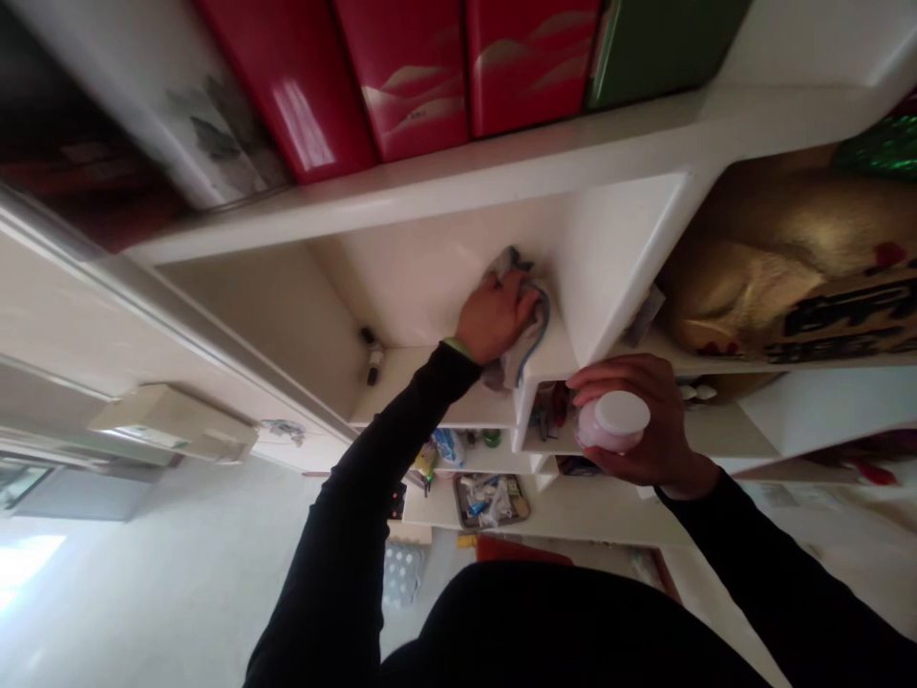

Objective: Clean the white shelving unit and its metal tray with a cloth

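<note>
Inside a white shelf compartment [444, 248], my left hand [496, 313] is closed on a greyish cloth [526, 346] with a blue edge. The cloth lies against the compartment's back and floor near its right wall. My right hand [655, 416] holds a small pinkish bottle [607, 427] with a white cap, just in front of the shelves and below the right compartment. Its fingers wrap round the bottle's side, and the cap faces me. A small black-and-white item [373, 358] stands in the compartment's left corner, apart from my left hand.
Red boxes [408, 81] and a green box [659, 48] stand on the shelf above. A gold bag [752, 277] fills the right compartment. Lower down are a tray of small items [493, 502] and a dotted grey thing [402, 573]. A pale box [172, 420] is at left.
</note>
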